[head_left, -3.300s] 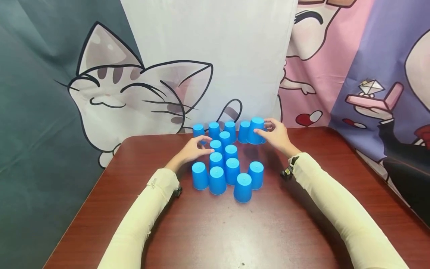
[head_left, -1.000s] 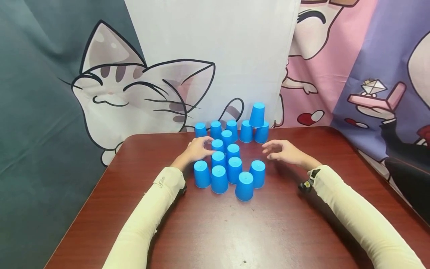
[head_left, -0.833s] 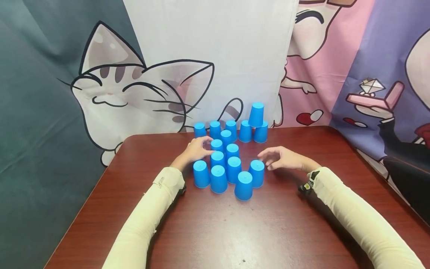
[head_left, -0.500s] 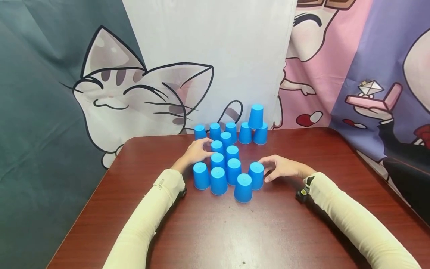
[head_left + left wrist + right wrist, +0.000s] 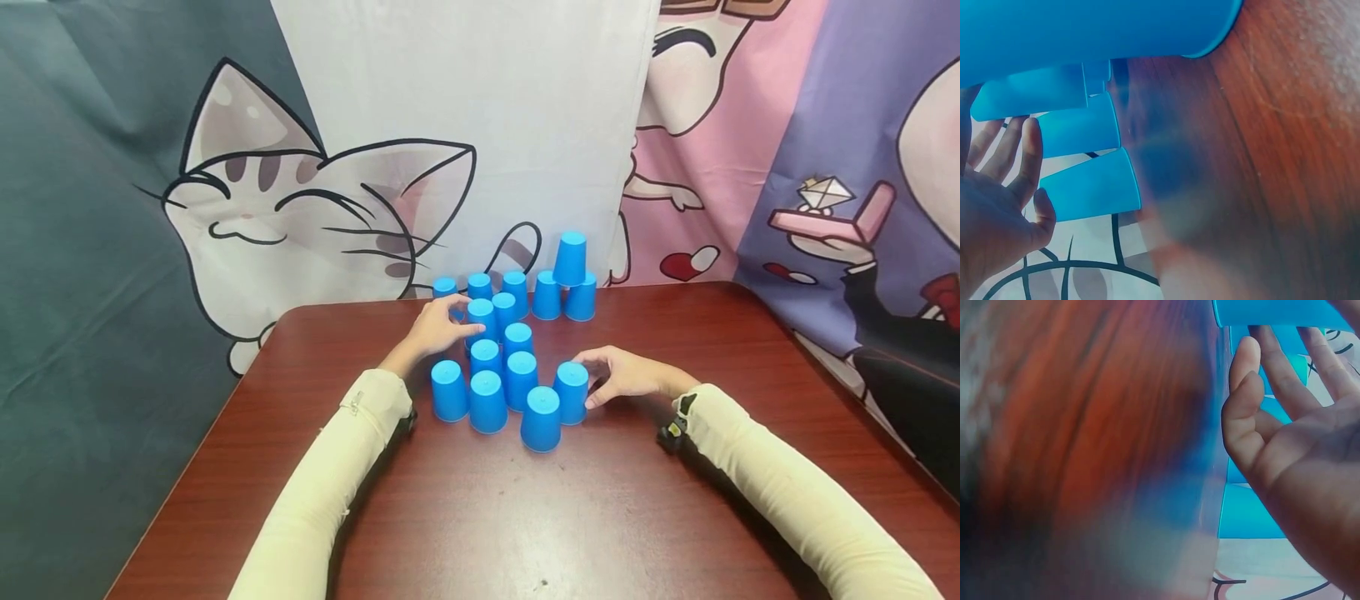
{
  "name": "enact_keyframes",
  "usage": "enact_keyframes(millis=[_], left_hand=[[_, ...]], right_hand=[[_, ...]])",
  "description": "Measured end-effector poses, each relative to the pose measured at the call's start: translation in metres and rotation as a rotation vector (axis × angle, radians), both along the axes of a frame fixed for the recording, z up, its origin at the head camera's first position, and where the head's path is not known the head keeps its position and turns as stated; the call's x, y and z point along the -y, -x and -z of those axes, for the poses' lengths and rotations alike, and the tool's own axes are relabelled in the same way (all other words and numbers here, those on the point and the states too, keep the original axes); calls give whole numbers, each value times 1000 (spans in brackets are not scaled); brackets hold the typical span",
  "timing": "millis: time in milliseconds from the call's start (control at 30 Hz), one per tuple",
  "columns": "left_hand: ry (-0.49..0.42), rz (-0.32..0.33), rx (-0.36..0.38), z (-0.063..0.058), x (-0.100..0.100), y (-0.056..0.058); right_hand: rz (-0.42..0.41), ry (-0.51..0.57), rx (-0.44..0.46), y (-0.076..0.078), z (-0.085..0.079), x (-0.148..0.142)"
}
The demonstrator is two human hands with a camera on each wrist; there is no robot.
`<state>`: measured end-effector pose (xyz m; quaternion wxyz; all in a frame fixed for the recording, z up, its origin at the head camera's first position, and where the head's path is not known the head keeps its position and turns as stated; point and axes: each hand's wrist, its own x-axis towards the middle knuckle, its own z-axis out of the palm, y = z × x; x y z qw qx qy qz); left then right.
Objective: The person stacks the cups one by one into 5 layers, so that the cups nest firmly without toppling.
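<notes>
Blue cups stand upside down on the brown table (image 5: 450, 508). My left hand (image 5: 435, 327) grips a blue cup (image 5: 482, 318) between thumb and fingers, raised a little above the cups around it. My right hand (image 5: 628, 373) is curved round the right side of another blue cup (image 5: 572, 396), which stands on the table; its index finger reaches behind and its thumb lies at the near side. The left wrist view shows left fingers (image 5: 1030, 147) against blue cups. In the right wrist view, right fingers (image 5: 1285, 378) reach up to a cup's edge.
At the back, one blue cup (image 5: 571, 258) rests on top of two others in a row along the far edge. Several more cups (image 5: 487, 404) stand close together between my hands, with a front cup (image 5: 542, 421) nearest me. A printed cloth (image 5: 480, 100) hangs behind the table.
A cup was put on top of the back right pair. My right hand then came toward me to the right-hand cup. My left hand has just raised its cup slightly.
</notes>
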<state>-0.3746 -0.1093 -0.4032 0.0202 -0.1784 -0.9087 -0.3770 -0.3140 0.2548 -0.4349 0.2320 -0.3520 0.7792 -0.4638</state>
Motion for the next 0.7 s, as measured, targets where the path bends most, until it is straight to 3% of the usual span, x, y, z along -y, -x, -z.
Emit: enact_keyframes(millis=[200,433,567,700], left_hand=[[8,-17,-1,0,3,-2],[-10,-60,-4,2,7,-5],[-23,-81,-24,4,9,-3],[-38,-98,-32,6,8,-3]], right_hand=[[23,-7,-31,-1,-1,1],[118,-3,-76,0,-5,-2],[225,34,-131,5,-13,1],[392,41,-200,9,-22,9]])
